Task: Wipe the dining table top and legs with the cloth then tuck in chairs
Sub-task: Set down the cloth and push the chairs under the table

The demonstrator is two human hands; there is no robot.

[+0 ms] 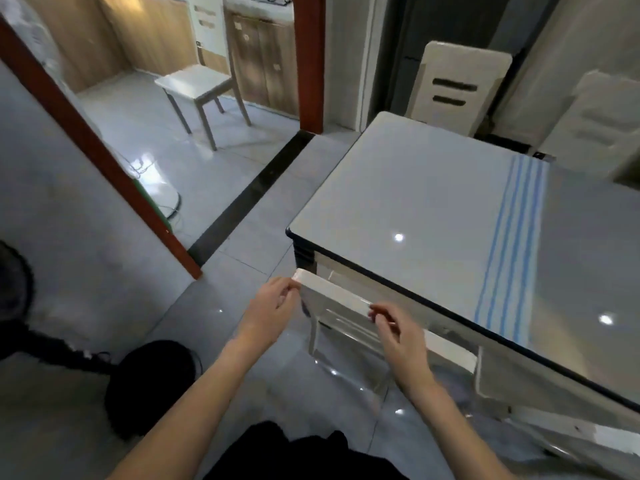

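The glossy grey dining table (pixel 415 202) with a dark rim fills the right side. A white cloth with blue stripes (pixel 509 244) lies flat across its top. A white chair (pixel 332 289) stands pushed under the table's near edge, only its backrest top and part of its frame showing. My left hand (pixel 273 306) grips the backrest's left corner. My right hand (pixel 398 327) holds the backrest's top edge further right. A second white chair (pixel 457 88) stands at the table's far side, and a third (pixel 602 119) at the far right.
Another white chair (pixel 201 84) stands alone beyond the red-framed doorway (pixel 308 64). A black round object (pixel 152 386) sits on the tiled floor at my lower left. A fan base (pixel 166 199) with cables rests by the door frame.
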